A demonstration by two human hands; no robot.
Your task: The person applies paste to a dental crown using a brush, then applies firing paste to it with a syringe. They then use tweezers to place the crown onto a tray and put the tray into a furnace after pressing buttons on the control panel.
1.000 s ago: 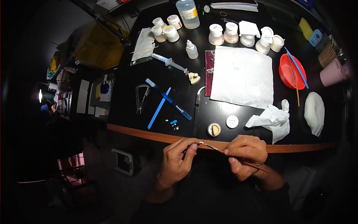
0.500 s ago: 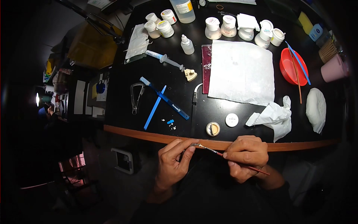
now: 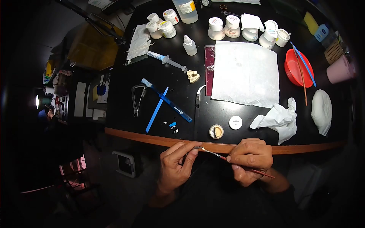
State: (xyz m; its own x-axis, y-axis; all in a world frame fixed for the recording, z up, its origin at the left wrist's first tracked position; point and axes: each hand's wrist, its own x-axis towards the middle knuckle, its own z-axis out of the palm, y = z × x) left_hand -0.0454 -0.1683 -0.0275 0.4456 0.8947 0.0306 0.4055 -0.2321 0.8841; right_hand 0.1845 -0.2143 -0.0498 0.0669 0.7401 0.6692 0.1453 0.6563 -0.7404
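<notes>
My left hand is closed, its thumb and fingers pinching a thin grey metal tool, mostly hidden by the fingers. At the tool's end sits a small pale piece, too small to make out well. In my right hand is a slim paintbrush with a reddish-brown handle, held like a pen. Its tip points left and meets or nearly touches the pale piece. Just beyond the hands, on the table, stand a small open jar of cream-coloured paste and its white lid.
A white sheet lies on a dark red tray. Around it are a crumpled tissue, a red bowl with sticks across it, a blue toothbrush, a firing paste syringe, a tooth model and several white jars.
The brush tip has shifted very slightly left and down at the pale piece. Both hands keep their grips, and the table view has moved a touch left.
</notes>
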